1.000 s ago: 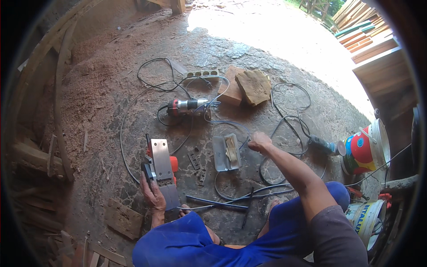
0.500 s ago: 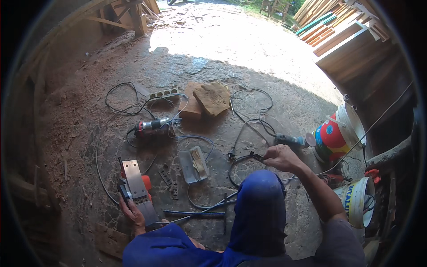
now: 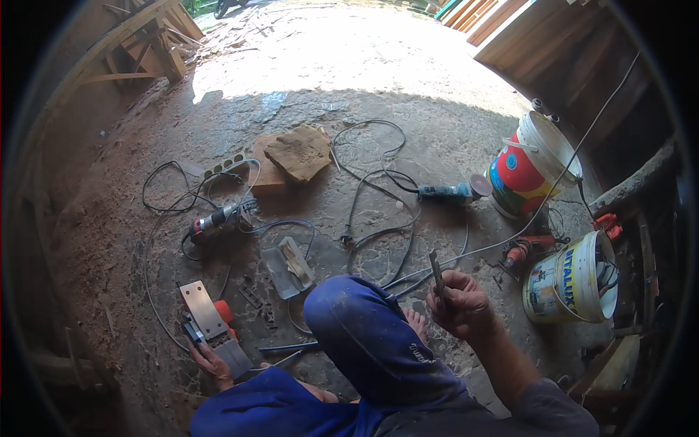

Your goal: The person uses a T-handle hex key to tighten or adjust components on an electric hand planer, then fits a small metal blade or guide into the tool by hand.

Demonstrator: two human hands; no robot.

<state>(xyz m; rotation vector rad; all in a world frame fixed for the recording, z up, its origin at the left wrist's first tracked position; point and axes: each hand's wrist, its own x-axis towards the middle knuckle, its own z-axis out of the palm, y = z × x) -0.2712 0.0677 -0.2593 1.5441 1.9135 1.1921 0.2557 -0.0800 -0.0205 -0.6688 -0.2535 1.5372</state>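
Observation:
At the lower left, my left hand (image 3: 211,362) grips the side of an electric planer (image 3: 204,309), which rests on the floor with its two metal sole plates facing up and an orange body below. My right hand (image 3: 464,302), raised beside my right knee, pinches a thin flat metal strip (image 3: 436,271) that points upward. Its lower end is hidden by my fingers. Small dark metal parts (image 3: 253,297) lie on the floor right of the planer, near a clear plastic box (image 3: 285,269) with light-coloured pieces in it.
Beyond lie a router-like power tool (image 3: 217,220), a socket strip (image 3: 224,166), wood blocks (image 3: 297,153) and looped cables. An angle grinder (image 3: 444,191) sits by a colourful bucket (image 3: 520,164). An orange drill (image 3: 524,249) lies near a white bucket (image 3: 557,284).
My right hand has drawn back toward me, bringing the strip upright. The view has swung right, and my raised knee now leans further left. My left hand stays on the planer.

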